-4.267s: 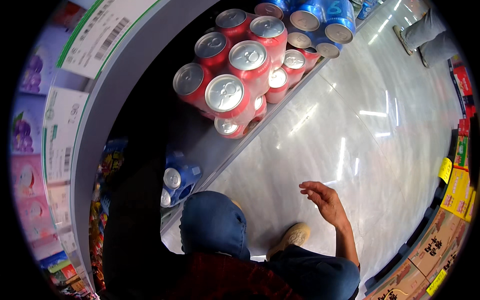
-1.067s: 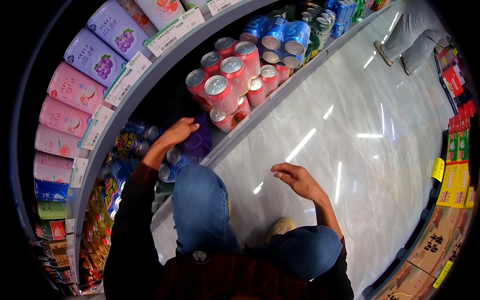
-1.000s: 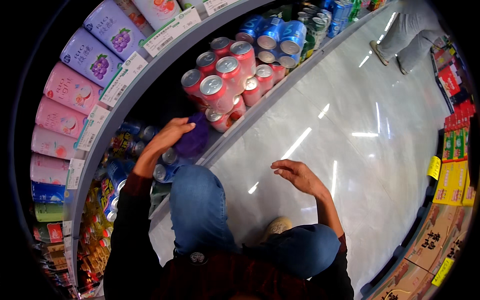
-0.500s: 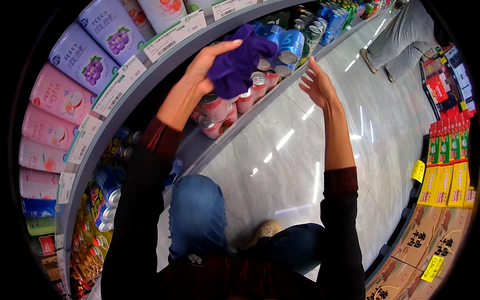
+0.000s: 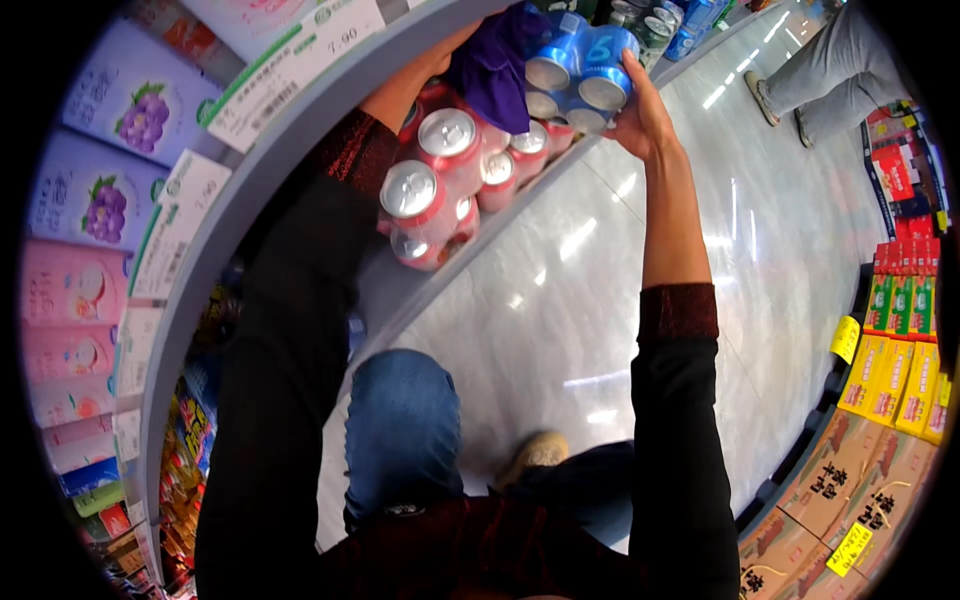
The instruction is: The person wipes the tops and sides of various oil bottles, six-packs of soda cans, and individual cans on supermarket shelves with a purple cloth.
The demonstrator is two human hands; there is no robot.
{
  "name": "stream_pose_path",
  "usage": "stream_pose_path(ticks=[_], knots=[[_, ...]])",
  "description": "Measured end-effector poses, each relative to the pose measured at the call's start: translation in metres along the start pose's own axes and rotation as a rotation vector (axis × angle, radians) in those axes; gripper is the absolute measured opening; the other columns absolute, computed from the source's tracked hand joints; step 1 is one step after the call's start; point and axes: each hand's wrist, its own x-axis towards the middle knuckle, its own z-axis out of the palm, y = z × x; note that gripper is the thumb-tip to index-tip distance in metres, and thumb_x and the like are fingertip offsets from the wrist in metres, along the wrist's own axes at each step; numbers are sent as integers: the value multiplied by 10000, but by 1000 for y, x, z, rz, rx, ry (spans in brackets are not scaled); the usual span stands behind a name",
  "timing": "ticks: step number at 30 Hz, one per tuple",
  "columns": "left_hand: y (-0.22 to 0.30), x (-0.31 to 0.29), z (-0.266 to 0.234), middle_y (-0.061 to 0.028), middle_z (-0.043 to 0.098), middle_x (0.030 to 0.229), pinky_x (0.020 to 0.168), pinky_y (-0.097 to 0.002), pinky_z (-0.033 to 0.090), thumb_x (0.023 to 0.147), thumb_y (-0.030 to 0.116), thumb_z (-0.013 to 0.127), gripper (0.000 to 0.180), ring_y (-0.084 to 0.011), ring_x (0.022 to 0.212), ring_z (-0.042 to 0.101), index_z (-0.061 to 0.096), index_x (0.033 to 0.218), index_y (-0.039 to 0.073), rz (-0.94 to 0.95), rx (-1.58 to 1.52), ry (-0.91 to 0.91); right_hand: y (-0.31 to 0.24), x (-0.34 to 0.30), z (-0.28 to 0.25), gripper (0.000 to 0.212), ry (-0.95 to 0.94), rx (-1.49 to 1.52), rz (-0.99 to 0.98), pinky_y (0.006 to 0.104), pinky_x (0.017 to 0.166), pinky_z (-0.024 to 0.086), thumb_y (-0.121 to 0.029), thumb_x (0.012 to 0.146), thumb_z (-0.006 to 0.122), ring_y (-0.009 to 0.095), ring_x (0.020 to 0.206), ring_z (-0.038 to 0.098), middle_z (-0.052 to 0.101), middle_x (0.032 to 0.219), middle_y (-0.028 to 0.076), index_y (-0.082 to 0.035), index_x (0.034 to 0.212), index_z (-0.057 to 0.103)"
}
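My left hand (image 5: pixel 440 62) reaches under the upper shelf and holds a crumpled purple cloth (image 5: pixel 492 70); the shelf edge hides part of its fingers. The cloth hangs against a group of blue cans (image 5: pixel 603 68) lying on the low shelf with their ends toward me. Against the right side of these cans, my right hand (image 5: pixel 645 118) is closed, its fingertips at the nearest can's upper edge. Left of and nearer than the blue cans, red-pink cans (image 5: pixel 449 142) stand on the low shelf, with what looks like clear wrap around them.
The upper shelf's edge (image 5: pixel 262 125) curves over my left arm, carrying purple cans (image 5: pixel 95 185) and price tags. Dark green cans (image 5: pixel 657 28) stand beyond the blue ones. To the right are the tiled floor (image 5: pixel 560 300), stacked cartons (image 5: pixel 840 470) and a person's grey-trousered legs (image 5: pixel 840 70).
Both hands have moved toward the low shelf. The cloth has gone farther in under the upper shelf, and my right hand has come from open air onto the blue cans. My view has shifted closer.
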Motion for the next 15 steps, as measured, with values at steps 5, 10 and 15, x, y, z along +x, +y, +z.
stream_pose_path(ticks=[5,10,15], knots=[[-22,-2,1,-105,600,1203,940,-332,476,848,203,702,425,-191,1107,569,567,1214,37,-64,-7,-11,7,-5,1,787,71,108,-29,575,939,446,-554,815,627,312,1163,553,541,1287,154,-94,1398,366],[-9,-8,17,-104,611,1178,921,-326,484,850,192,692,407,-192,1077,582,572,1206,33,-84,-44,-76,18,-7,-17,701,113,213,-183,552,938,447,-480,825,651,286,1143,561,559,1246,123,-108,1363,401],[6,-22,41,-104,640,1114,871,-322,507,859,165,663,347,-196,1004,614,595,1169,24,-202,-200,-231,1,-55,-31,597,211,169,-364,386,984,400,-384,836,672,210,1087,548,577,1146,76,-64,1299,474]])
